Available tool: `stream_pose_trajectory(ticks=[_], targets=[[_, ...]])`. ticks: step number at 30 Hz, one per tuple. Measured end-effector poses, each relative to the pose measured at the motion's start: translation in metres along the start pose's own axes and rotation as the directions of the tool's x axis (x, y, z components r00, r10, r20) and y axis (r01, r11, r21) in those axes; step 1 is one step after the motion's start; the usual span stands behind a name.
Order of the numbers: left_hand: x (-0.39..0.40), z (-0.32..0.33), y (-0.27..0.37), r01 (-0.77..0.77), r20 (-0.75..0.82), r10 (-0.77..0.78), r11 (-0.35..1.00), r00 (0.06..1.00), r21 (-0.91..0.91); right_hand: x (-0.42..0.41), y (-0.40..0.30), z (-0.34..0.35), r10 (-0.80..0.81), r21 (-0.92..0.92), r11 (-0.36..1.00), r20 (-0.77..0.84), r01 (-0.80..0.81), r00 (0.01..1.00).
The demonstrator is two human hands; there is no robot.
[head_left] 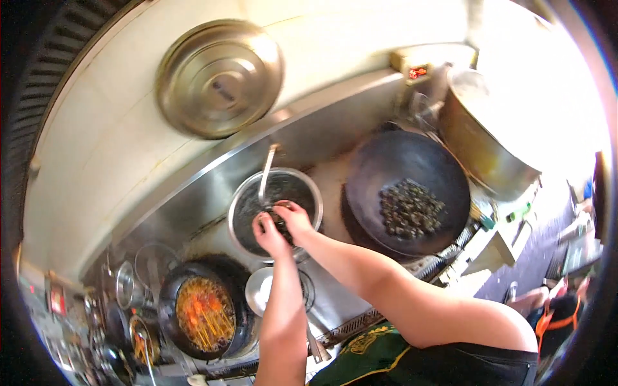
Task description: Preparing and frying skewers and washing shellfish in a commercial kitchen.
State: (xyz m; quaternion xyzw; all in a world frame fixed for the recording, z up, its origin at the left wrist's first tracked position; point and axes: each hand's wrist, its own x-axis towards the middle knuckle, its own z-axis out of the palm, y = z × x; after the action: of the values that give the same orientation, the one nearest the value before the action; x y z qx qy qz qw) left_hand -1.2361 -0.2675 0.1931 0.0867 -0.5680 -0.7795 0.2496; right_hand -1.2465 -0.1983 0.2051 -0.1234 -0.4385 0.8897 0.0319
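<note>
My left hand and my right hand are close together over a round metal pot under a faucet spout. Dark, wet-looking pieces show between and below the fingers; what they are I cannot tell. Both hands are cupped around some of them. Right of the pot, a dark wok holds a heap of small dark pieces. At the lower left, another wok contains orange-red food on skewers in bubbling liquid. A ladle's round metal bowl lies beside my left forearm.
A large metal pot stands at the upper right. A round metal lid leans against the wall behind the steel backsplash. Strainers and a smaller pan are at the lower left. Another person is partly visible at the far right.
</note>
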Motion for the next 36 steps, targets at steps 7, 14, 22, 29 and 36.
stream_pose_trajectory(ticks=[7,14,22,29,36], targets=[[-0.089,0.110,0.036,0.019,0.292,-0.032,0.999,0.956,0.046,-0.040,-0.105,-0.089,-0.157,0.107,0.978,-0.203,0.181,0.967],[-0.191,0.209,-0.089,0.331,0.605,-0.401,0.915,0.688,0.230,-0.074,-0.171,-0.253,-0.026,0.179,0.973,-0.544,0.146,0.839],[-0.206,0.216,-0.110,-0.068,0.679,-0.262,0.906,0.686,0.419,-0.068,-0.180,-0.292,-0.349,-0.496,0.868,-0.625,-0.011,0.699],[-0.068,0.089,-0.034,0.205,0.571,-0.458,0.868,0.682,0.452,0.001,-0.108,-0.146,-0.176,-0.699,0.711,-0.078,0.072,0.981],[0.074,-0.074,-0.052,-0.163,0.286,-0.084,0.657,0.955,0.736,0.115,0.006,-0.066,-0.024,-0.963,0.189,0.190,0.191,0.982]])
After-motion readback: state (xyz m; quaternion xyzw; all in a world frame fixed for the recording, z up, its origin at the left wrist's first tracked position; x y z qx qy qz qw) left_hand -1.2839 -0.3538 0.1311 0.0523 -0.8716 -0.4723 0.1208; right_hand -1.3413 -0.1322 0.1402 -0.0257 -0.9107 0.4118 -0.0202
